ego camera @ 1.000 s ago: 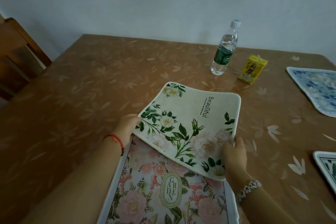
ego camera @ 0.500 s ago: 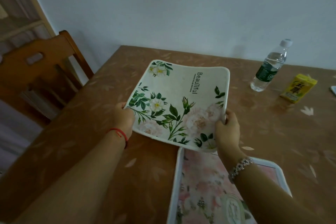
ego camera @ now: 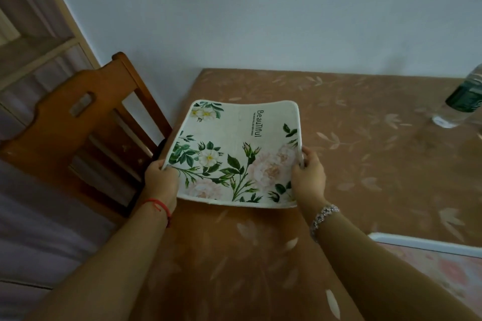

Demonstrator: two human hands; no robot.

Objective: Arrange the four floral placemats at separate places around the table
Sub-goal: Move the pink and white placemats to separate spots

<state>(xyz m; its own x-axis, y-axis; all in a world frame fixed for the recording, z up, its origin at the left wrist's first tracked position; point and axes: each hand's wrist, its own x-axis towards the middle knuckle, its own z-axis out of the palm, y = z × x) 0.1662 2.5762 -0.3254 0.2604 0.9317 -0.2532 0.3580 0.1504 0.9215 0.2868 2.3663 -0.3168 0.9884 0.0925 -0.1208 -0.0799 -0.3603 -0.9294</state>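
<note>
A cream placemat (ego camera: 234, 143) with green leaves, white and pink flowers and the word "Beautiful" hangs just above the table's left side, sagging in the middle. My left hand (ego camera: 161, 180) grips its near left edge and my right hand (ego camera: 309, 172) grips its near right edge. A pink floral placemat (ego camera: 440, 266) with a white border lies flat on the table at the lower right, partly cut off by the frame. The other two placemats are out of view.
The table (ego camera: 365, 164) has a brown leaf-patterned cover. A wooden chair (ego camera: 86, 122) stands against the table's left edge. A clear water bottle (ego camera: 461, 101) with a green label stands at the far right. A pale wall lies behind.
Both hands lifted the cream placemat off the pink one and carried it left toward the chair side. The view turned left, so the juice box and the right-hand placemats left the frame.
</note>
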